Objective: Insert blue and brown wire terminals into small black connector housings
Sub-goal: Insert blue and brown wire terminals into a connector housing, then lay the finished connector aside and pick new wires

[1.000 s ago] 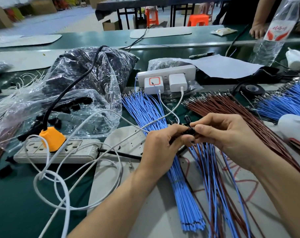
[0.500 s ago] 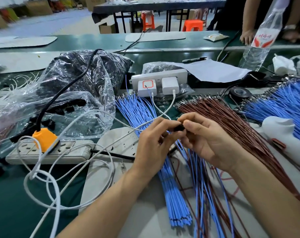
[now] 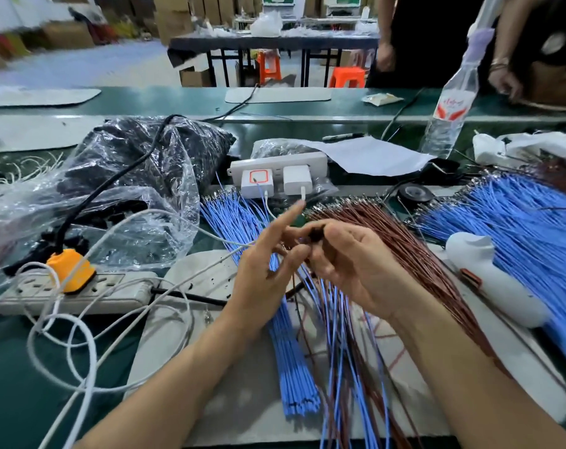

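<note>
Fingers of the right hand (image 3: 349,267) were curled, with thumb and fingertips pinching a small black connector housing (image 3: 317,234) held above the bench between the two hands. On the left hand (image 3: 262,270) the index finger (image 3: 289,215) pointed straight out and away. The remaining fingers bent toward the housing, but blur hid whether they gripped it or a wire. A mixed strand of blue and brown leads (image 3: 343,351) trailed from beneath the hands toward the near edge.

A loose blue wire bundle (image 3: 291,367) lay on a pale mat (image 3: 178,319) and ran under the left hand. The brown wire bundle (image 3: 414,254) fanned out to the right of the hands, its metal terminals at the far end. A larger blue heap (image 3: 518,228) lay beyond it at the far right.

To the left, a clear plastic bag (image 3: 139,176) holding dark parts rested on the green table (image 3: 16,384). Just in front of it sat a power strip (image 3: 80,291) carrying an orange plug (image 3: 71,268). A white socket block (image 3: 275,163) with two chargers stood behind the blue wires.
</note>
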Available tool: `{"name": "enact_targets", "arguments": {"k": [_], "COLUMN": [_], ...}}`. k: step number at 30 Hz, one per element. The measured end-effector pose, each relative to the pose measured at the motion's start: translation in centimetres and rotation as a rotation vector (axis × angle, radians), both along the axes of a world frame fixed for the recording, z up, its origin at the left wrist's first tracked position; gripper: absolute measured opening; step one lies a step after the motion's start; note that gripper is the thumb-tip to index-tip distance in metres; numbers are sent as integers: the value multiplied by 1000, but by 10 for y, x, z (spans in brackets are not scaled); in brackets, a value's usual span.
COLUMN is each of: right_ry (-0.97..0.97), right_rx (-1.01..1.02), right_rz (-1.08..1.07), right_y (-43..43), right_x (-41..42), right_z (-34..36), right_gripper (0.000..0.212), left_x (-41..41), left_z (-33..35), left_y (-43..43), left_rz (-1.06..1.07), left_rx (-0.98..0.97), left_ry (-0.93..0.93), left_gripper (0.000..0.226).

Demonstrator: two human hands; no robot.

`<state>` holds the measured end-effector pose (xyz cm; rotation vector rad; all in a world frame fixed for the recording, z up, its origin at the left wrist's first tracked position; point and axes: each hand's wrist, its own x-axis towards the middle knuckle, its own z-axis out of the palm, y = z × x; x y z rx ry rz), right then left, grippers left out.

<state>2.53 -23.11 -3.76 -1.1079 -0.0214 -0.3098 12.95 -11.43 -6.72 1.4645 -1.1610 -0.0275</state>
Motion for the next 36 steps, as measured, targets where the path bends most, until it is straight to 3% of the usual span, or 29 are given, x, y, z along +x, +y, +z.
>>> {"name": "enact_targets", "arguments": {"k": [2, 5, 9, 11, 13, 16, 18, 22, 25, 27, 30, 32, 36], "right_ry": [-65, -208, -262, -170, 65, 376, 499, 600, 548, 503, 639, 686, 731], "right_rx": [5, 93, 142, 136, 23, -288, -506, -841, -1157, -1216, -1200, -1039, -685], "right_rz": [-23, -180, -549, -650, -732, -744, -675, -744, -867, -723, -289, -121, -74], "right_y": [-7, -19, -53, -68, -72, -65, -59, -47, -33, -18, 16, 32, 37], "right_x": [-7, -20, -35, -33, -20, -2, 3, 8, 8, 7, 12, 16, 20], "right_z": [14, 44, 85, 91, 80, 41, 15, -5, 8, 18, 17, 12, 11], "right_gripper": [38, 32, 24, 22, 15, 14, 19, 26, 21, 9, 27, 30, 14], "left_x": [-2, -8, -35, -55, -77, -89, -75, -7, 19, 22, 27, 29, 29], "left_z": [5, 20, 50, 69, 80, 73, 63, 50, 33, 26, 25, 26, 25], "left_y": [-2, -2, 26, 50, 67, 68, 64, 60, 41, 34, 28, 27, 32], "left_rz": [39, 104, -12, -221, -446, -572, -489, 154, 284, 313, 358, 332, 258], "left_rx": [46, 148, 267, 321, 441, 825, 973, 858, 893, 892, 895, 888, 795], "left_ry": [-46, -214, -140, -72, -111, -208, -215, -311, -283, -262, -164, -72, 121], "left_gripper": [51, 31, 19, 12, 20, 25, 33, 20, 18, 22, 20, 20, 14]}}
